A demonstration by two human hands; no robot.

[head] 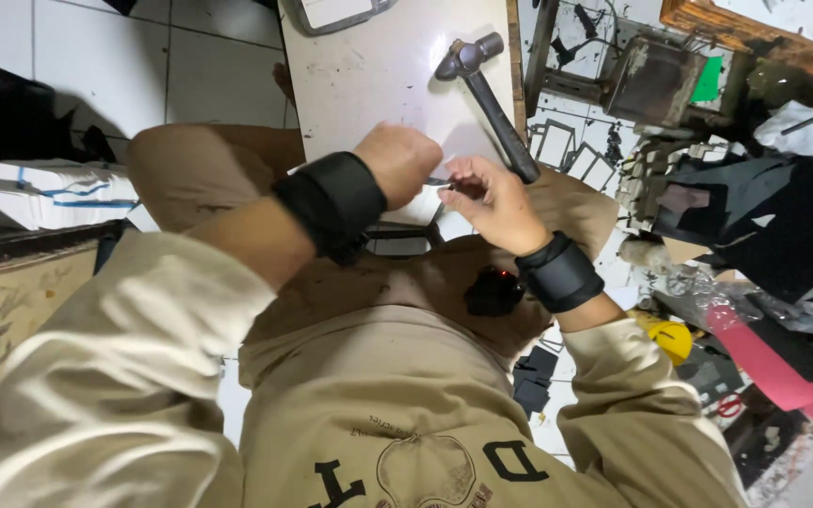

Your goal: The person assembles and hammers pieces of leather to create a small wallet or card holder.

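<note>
Your left hand (399,162) is fisted, your right hand (488,198) pinches a small dark piece (444,184) at the white slab's (378,66) near edge. The hammer (486,99) lies by its right edge.

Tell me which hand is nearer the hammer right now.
Right. The right hand sits just beside the lower end of the hammer handle, almost touching it. The left hand is farther off on the white board, beyond the right hand.
</note>
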